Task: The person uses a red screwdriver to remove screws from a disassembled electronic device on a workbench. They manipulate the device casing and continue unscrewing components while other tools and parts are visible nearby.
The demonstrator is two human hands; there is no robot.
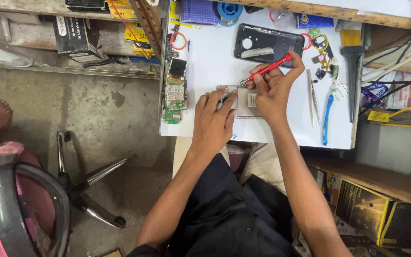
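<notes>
Head view looks straight down on a white worktop [205,71], and I see both of my hands meet over a small grey phone part [243,102] near its front edge. My left hand [213,121] lies flat on the part's left end, fingers stretched and pressing down, so it is not closed around anything; it only steadies the piece. My right hand [273,88] is closed on a red screwdriver [267,70], pinched between thumb and fingers. The screwdriver's long axis runs slanted, from the handle end up at the right near the black phone back cover [267,44] down to the tip at the left, and the tip touches the upper edge of the grey part, just beside my left fingertips. So the part lies below and left of the right hand, directly under the tool tip (the exact screw I cannot make out, it is too small). The right hand is the nearer one for the tool work. A green circuit board [174,93] lies well apart on the left, and tweezers [313,97] and a blue toothbrush [328,112] lie on the right.
</notes>
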